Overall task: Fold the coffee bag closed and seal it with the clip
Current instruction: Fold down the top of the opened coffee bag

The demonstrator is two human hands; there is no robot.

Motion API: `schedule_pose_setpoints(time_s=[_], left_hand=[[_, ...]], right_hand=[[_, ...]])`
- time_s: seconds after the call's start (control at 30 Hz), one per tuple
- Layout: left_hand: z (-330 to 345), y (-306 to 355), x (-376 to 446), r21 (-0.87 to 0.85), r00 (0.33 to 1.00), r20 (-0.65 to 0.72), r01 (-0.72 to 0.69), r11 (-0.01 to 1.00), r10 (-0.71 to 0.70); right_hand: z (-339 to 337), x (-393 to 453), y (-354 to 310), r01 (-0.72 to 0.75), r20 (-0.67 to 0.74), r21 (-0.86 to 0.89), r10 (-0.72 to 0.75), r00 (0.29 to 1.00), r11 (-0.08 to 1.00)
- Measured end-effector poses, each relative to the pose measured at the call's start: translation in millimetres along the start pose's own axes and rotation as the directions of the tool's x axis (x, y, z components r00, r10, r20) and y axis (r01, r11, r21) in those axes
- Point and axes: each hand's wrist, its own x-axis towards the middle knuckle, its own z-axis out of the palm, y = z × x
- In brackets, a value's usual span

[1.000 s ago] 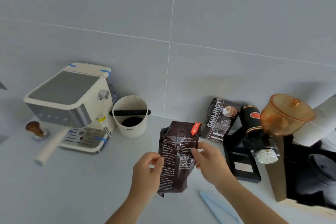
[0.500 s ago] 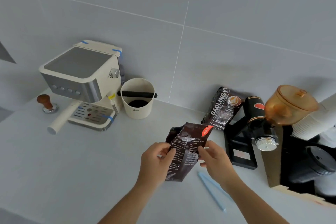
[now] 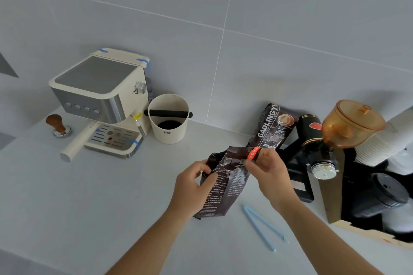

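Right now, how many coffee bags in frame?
2. One dark coffee bag is upright on the counter, held by the left hand and right hand. A second bag leans against the wall behind it. More could be hidden behind the grinder.

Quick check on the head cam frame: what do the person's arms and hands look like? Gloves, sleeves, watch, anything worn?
Both are bare. The left hand and right hand wear no gloves, and no rings show on the fingers. No watch, band or strap on either wrist. Both forearms are uncovered down to the bottom edge of the frame, so no sleeve is visible. No markers, tape or cables on them.
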Motion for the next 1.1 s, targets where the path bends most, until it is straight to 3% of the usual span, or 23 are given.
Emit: schedule_pose_setpoints(time_s=[0.13, 0.37, 0.77, 0.9, 1.1], left_hand=[[2, 10, 6, -0.013, 1.000, -0.029, -0.002, 1.000, 0.002], [4, 15, 10, -0.010, 0.994, -0.109, -0.023, 1.000, 0.022], [-8, 32, 39, -0.104, 0.994, 0.108, -0.013, 0.994, 0.024], [-10, 35, 45, -0.150, 0.989, 0.145, 0.039, 0.988, -0.017], [-10, 37, 49, -0.228, 0.975, 0.206, 0.128, 0.965, -0.081]], right_hand=[[3, 7, 0, 0.013, -0.059, -0.010, -0.014, 0.998, 1.000], [5, 14, 6, 0.057, -0.017, -0.017, -0.058, 0.998, 0.998], [-1, 15, 10, 0.214, 0.098, -0.045, -0.209, 0.973, 0.976], [-2, 13, 13, 0.248, 0.200, 0.058, -0.255, 0.946, 0.967], [-5, 21, 22, 0.183, 0.217, 0.189, -0.222, 0.950, 0.965]])
